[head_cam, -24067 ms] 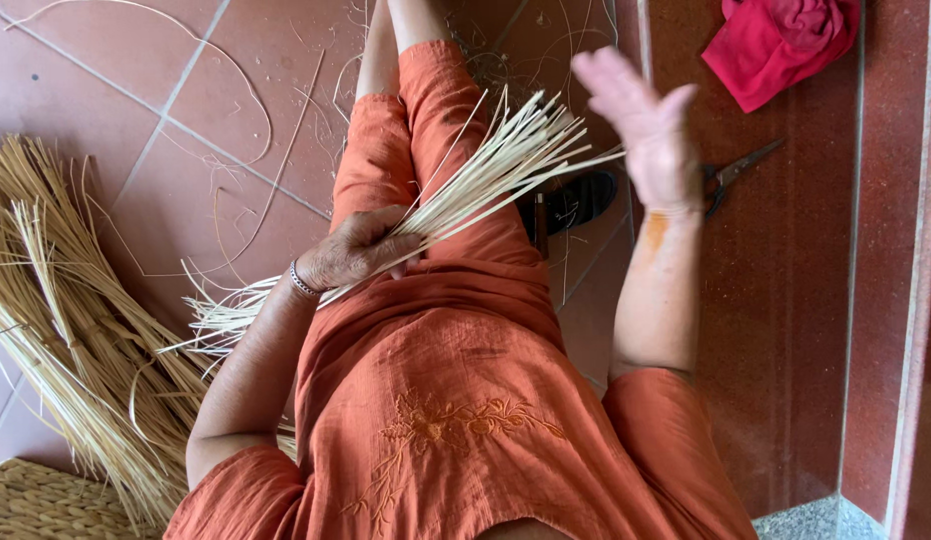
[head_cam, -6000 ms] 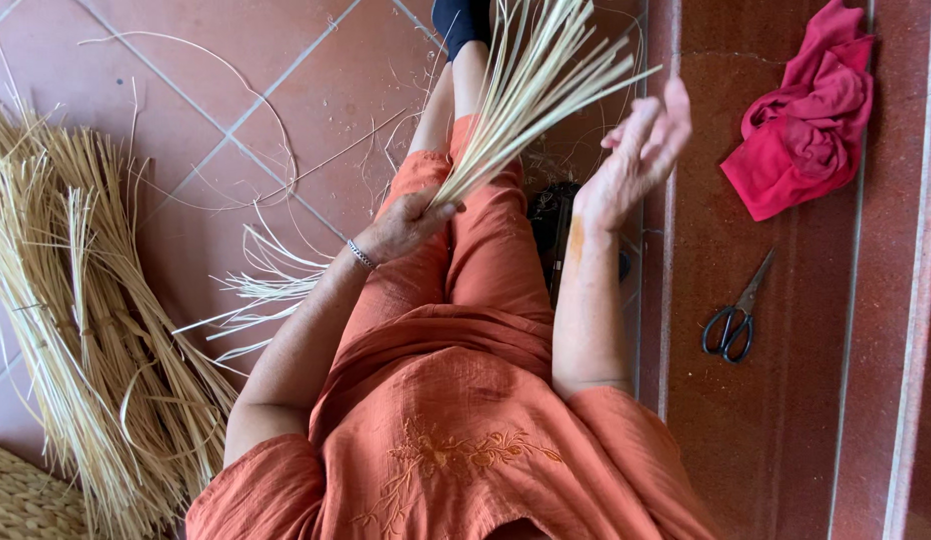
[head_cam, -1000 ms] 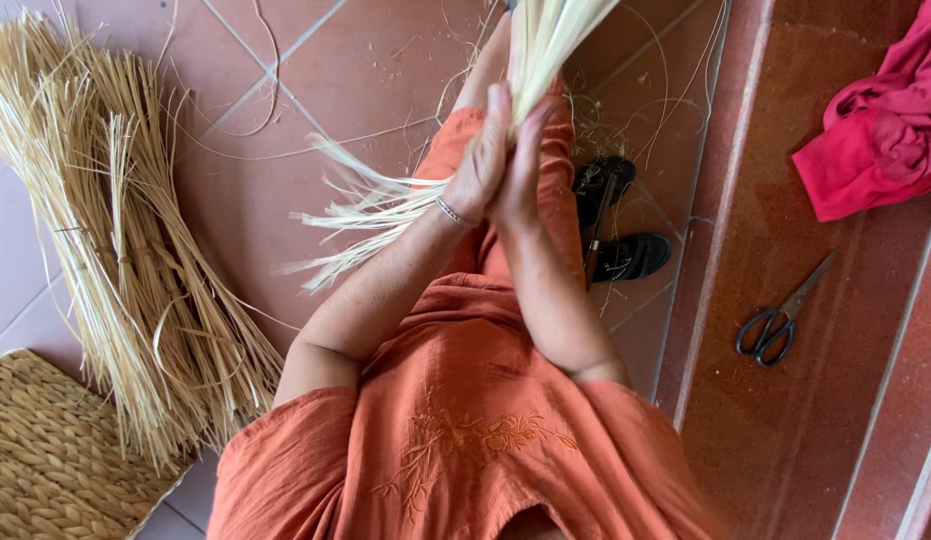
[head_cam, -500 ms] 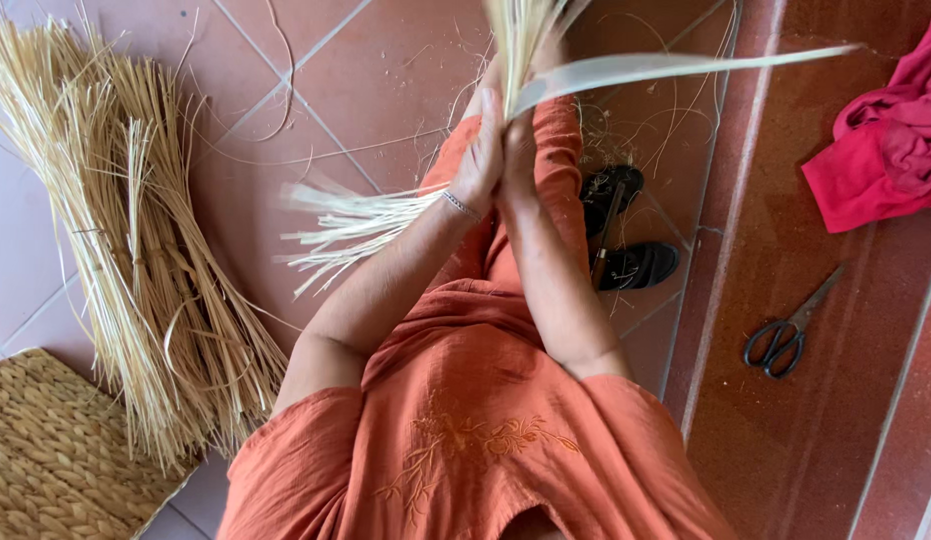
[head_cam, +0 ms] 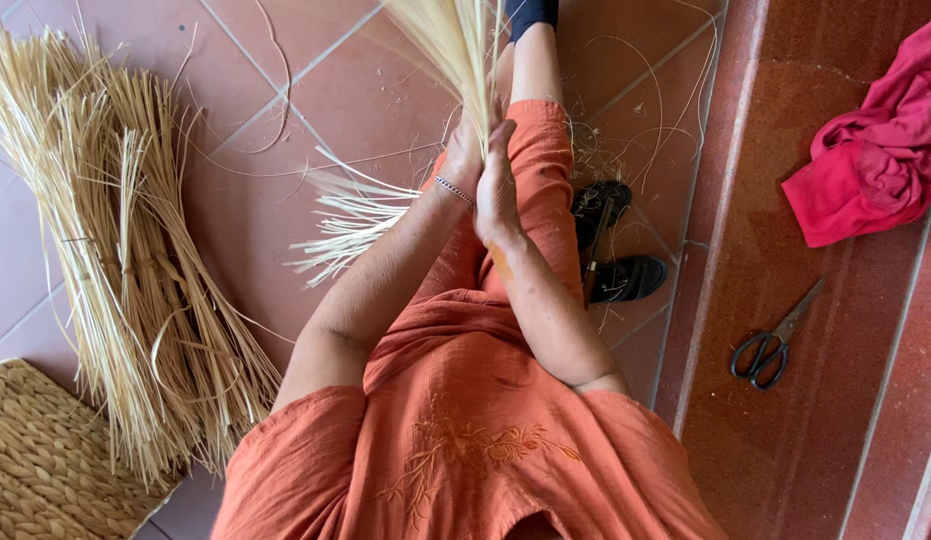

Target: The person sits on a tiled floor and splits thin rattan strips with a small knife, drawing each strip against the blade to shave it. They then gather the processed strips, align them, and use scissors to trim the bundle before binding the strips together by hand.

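Head view: left hand (head_cam: 464, 160) and right hand (head_cam: 498, 185) pressed palm to palm, their grip closed on a bundle of pale straw (head_cam: 456, 50) above the orange-clad knee. Upper stalks rise out of frame; lower ends (head_cam: 351, 215) fan leftward over the tiled floor (head_cam: 286, 60). Risk, as judged: with the grip taken mid-length, loose stalks could slide out and scatter, or bend at the palms. Nearby: heaped straw (head_cam: 116, 260) by the floor's left edge, woven mat (head_cam: 46, 470) at its lower left corner, scissors (head_cam: 776, 340) and red cloth (head_cam: 876, 160) on the step at right.
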The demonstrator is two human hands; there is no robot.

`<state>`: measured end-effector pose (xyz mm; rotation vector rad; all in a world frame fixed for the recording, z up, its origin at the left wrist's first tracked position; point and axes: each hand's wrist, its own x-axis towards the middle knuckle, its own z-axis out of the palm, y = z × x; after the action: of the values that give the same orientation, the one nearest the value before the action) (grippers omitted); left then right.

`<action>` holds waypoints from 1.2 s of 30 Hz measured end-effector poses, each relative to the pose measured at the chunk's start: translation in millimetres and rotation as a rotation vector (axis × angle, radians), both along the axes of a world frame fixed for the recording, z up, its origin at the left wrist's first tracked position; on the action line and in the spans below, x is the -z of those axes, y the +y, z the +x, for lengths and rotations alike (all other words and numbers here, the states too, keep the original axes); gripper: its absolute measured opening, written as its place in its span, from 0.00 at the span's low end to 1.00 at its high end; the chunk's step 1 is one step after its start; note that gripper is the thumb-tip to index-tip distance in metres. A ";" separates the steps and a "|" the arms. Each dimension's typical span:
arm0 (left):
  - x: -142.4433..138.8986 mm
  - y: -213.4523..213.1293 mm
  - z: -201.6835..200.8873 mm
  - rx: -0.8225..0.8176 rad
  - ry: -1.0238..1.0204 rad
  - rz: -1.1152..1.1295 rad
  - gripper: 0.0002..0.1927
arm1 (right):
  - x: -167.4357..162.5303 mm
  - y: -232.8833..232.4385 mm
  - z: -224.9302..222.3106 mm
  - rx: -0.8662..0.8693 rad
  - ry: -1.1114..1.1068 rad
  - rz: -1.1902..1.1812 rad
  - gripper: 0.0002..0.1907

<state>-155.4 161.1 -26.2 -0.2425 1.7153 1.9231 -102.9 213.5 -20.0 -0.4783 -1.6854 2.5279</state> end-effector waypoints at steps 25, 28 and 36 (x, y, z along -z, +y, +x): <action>-5.5 11.7 -4.2 -0.262 0.150 0.166 0.34 | 0.0 0.8 14.5 0.041 0.178 -0.212 0.40; -3.0 12.2 0.3 -0.447 -0.439 0.249 0.40 | 0.1 21.5 14.2 0.233 0.091 -0.639 0.39; 10.0 4.0 11.5 -0.317 -0.187 0.384 0.39 | 12.4 52.0 23.7 0.341 0.107 -0.697 0.26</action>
<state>-143.9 165.1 -36.2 -0.5532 1.2121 2.3283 -79.2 265.5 -32.4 -0.5854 -0.5756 2.7341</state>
